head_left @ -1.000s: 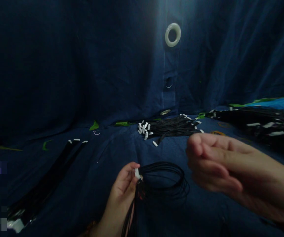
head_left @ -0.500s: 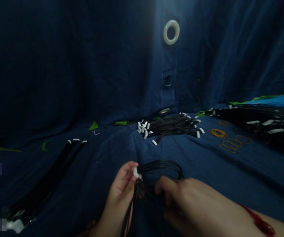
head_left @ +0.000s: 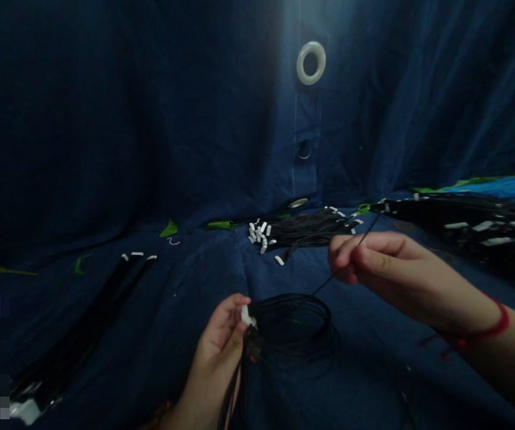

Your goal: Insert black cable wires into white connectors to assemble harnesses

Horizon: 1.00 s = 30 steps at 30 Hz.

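My left hand (head_left: 228,334) is closed on a looped bundle of thin black cable (head_left: 302,301) near a white connector (head_left: 246,315) between thumb and fingers. The loops hang open to the right of that hand, and more strands run down past the wrist. Up and to the right, my right hand (head_left: 373,257) pinches a single thin black strand that rises from the loops and goes on past the fingertips. A red cord bracelet (head_left: 501,316) circles the right wrist.
Behind the hands lies a pile of black cables with white connectors (head_left: 311,230). A larger heap of black cables (head_left: 472,218) is at the right. More cables (head_left: 82,322) stretch out at the left. Green scraps (head_left: 169,228) lie near the blue curtain (head_left: 221,119).
My right hand has moved up and right from the loops, drawing out one strand, and now covers part of the rubber bands. My left hand has stayed in place.
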Each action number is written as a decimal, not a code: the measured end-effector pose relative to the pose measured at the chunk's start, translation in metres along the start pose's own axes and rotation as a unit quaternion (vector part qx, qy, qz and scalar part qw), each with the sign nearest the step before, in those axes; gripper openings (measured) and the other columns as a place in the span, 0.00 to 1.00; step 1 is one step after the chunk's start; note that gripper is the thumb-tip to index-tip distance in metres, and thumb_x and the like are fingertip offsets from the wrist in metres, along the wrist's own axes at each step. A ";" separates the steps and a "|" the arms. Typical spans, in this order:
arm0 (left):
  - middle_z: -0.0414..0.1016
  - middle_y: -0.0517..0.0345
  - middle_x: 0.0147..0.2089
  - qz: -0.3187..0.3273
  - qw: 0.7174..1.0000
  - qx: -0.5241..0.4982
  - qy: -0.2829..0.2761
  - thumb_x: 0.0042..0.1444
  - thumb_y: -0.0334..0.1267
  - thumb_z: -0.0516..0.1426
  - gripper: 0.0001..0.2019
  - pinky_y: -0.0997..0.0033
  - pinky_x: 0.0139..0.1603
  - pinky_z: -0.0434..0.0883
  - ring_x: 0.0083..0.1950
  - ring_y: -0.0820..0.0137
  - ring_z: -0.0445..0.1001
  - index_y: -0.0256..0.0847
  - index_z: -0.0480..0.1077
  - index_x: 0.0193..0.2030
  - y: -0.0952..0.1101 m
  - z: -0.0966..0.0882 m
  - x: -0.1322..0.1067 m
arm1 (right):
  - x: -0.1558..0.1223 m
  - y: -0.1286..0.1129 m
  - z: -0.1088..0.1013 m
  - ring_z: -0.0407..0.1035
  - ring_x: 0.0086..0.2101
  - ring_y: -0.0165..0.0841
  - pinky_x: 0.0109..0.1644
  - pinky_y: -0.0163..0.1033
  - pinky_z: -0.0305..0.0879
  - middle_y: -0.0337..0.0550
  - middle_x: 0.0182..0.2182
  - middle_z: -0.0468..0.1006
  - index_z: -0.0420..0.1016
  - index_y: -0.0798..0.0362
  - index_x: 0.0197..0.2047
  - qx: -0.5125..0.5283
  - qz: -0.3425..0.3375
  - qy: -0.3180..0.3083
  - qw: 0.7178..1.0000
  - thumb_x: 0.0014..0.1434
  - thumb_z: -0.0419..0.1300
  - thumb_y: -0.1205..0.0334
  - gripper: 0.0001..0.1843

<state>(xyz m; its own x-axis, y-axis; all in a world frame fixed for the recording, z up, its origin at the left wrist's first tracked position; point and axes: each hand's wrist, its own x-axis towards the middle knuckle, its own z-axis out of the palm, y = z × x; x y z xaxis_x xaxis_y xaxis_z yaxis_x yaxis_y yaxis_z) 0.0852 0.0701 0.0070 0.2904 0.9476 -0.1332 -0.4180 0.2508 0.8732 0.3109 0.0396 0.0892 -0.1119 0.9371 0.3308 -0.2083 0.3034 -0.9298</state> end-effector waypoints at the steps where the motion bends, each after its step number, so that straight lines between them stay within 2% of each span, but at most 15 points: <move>1: 0.70 0.62 0.26 0.008 1.000 -0.001 -0.005 0.43 0.38 0.66 0.17 0.79 0.23 0.61 0.23 0.78 0.64 0.43 0.70 0.41 -0.002 -0.001 0.001 | 0.000 -0.002 0.001 0.64 0.34 0.25 0.40 0.30 0.61 0.36 0.32 0.71 0.76 0.50 0.30 0.000 -0.031 0.022 0.999 0.57 0.59 0.61 0.06; 3: 0.69 0.63 0.25 0.025 1.000 -0.003 -0.017 0.43 0.40 0.66 0.17 0.79 0.22 0.61 0.22 0.78 0.64 0.43 0.70 0.40 -0.005 -0.003 0.003 | -0.001 -0.008 0.005 0.64 0.38 0.23 0.46 0.31 0.60 0.30 0.35 0.70 0.74 0.45 0.31 0.028 -0.065 0.095 0.993 0.62 0.52 0.57 0.12; 5: 0.69 0.62 0.26 0.041 0.999 0.004 -0.026 0.43 0.41 0.66 0.17 0.80 0.22 0.60 0.23 0.78 0.64 0.43 0.70 0.40 -0.007 -0.006 0.002 | -0.004 -0.016 0.012 0.66 0.32 0.22 0.42 0.32 0.62 0.28 0.29 0.68 0.71 0.40 0.35 0.051 -0.054 0.158 0.985 0.67 0.43 0.57 0.17; 6: 0.70 0.62 0.27 0.048 0.998 0.014 -0.027 0.43 0.42 0.65 0.16 0.80 0.23 0.61 0.24 0.78 0.65 0.43 0.70 0.40 -0.007 -0.007 0.001 | -0.007 -0.019 0.017 0.66 0.28 0.22 0.37 0.31 0.64 0.28 0.26 0.68 0.70 0.40 0.38 0.056 -0.033 0.160 0.985 0.67 0.42 0.57 0.16; 7: 0.70 0.61 0.28 0.054 0.998 0.026 -0.025 0.44 0.43 0.65 0.16 0.80 0.23 0.61 0.25 0.78 0.65 0.43 0.71 0.40 -0.008 -0.008 0.000 | -0.010 -0.021 0.024 0.67 0.25 0.22 0.33 0.30 0.64 0.28 0.23 0.68 0.69 0.42 0.40 0.053 0.001 0.132 0.990 0.66 0.44 0.58 0.13; 9: 0.71 0.61 0.30 0.054 0.997 0.046 -0.029 0.47 0.42 0.64 0.14 0.80 0.26 0.62 0.27 0.77 0.66 0.43 0.71 0.41 -0.007 -0.011 -0.003 | -0.017 -0.019 0.040 0.69 0.23 0.24 0.28 0.28 0.63 0.30 0.21 0.71 0.68 0.48 0.38 0.001 0.078 0.025 0.997 0.61 0.52 0.60 0.05; 11: 0.71 0.62 0.30 0.044 0.997 0.052 -0.041 0.48 0.41 0.63 0.13 0.81 0.28 0.64 0.28 0.77 0.67 0.45 0.71 0.41 -0.007 -0.013 -0.006 | -0.025 -0.011 0.055 0.71 0.25 0.26 0.29 0.29 0.64 0.34 0.22 0.75 0.68 0.52 0.32 -0.141 0.119 -0.046 0.982 0.58 0.56 0.63 0.03; 13: 0.72 0.63 0.31 0.041 0.997 0.048 -0.052 0.49 0.40 0.63 0.12 0.81 0.30 0.65 0.30 0.77 0.68 0.46 0.71 0.41 -0.007 -0.014 -0.008 | -0.032 0.000 0.067 0.71 0.27 0.27 0.31 0.30 0.63 0.35 0.25 0.76 0.70 0.52 0.31 -0.339 0.059 -0.037 0.938 0.57 0.55 0.68 0.05; 15: 0.72 0.63 0.31 0.049 0.996 0.047 -0.056 0.49 0.39 0.62 0.11 0.81 0.32 0.66 0.31 0.77 0.68 0.46 0.71 0.40 -0.007 -0.014 -0.011 | -0.039 0.011 0.073 0.71 0.28 0.29 0.31 0.32 0.63 0.35 0.27 0.76 0.72 0.51 0.33 -0.490 -0.053 -0.004 0.870 0.57 0.52 0.71 0.08; 17: 0.72 0.63 0.32 0.057 0.995 0.050 -0.062 0.49 0.40 0.62 0.10 0.81 0.33 0.66 0.31 0.77 0.69 0.46 0.71 0.40 -0.006 -0.013 -0.013 | -0.042 0.020 0.074 0.71 0.26 0.30 0.31 0.34 0.63 0.36 0.26 0.75 0.71 0.52 0.34 -0.568 -0.131 0.015 0.812 0.59 0.49 0.70 0.10; 19: 0.72 0.63 0.31 0.065 0.994 0.057 -0.074 0.49 0.41 0.62 0.10 0.82 0.32 0.67 0.31 0.77 0.69 0.47 0.71 0.39 -0.005 -0.012 -0.016 | -0.043 0.023 0.073 0.70 0.24 0.29 0.29 0.35 0.62 0.37 0.25 0.75 0.71 0.53 0.33 -0.596 -0.188 0.016 0.780 0.63 0.45 0.68 0.14; 23: 0.70 0.64 0.28 0.075 0.991 0.070 -0.084 0.49 0.41 0.62 0.09 0.83 0.30 0.66 0.29 0.78 0.67 0.46 0.72 0.37 -0.004 -0.010 -0.019 | -0.042 0.021 0.075 0.69 0.22 0.29 0.28 0.35 0.61 0.37 0.25 0.76 0.70 0.53 0.31 -0.621 -0.225 0.015 0.751 0.66 0.41 0.66 0.19; 30: 0.72 0.63 0.30 0.069 0.992 0.050 -0.095 0.50 0.40 0.62 0.09 0.83 0.33 0.67 0.31 0.77 0.69 0.47 0.71 0.39 -0.005 -0.009 -0.019 | -0.043 0.023 0.076 0.68 0.22 0.29 0.27 0.36 0.60 0.35 0.22 0.74 0.69 0.52 0.30 -0.623 -0.226 0.019 0.749 0.67 0.40 0.65 0.20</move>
<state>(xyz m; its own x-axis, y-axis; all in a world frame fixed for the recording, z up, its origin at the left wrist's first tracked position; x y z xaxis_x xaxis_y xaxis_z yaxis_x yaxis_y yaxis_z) 0.0741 0.0527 0.0011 0.3981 0.9144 0.0732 -0.3795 0.0916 0.9206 0.2374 -0.0068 0.0660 -0.2705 0.6862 0.6752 0.8539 0.4949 -0.1610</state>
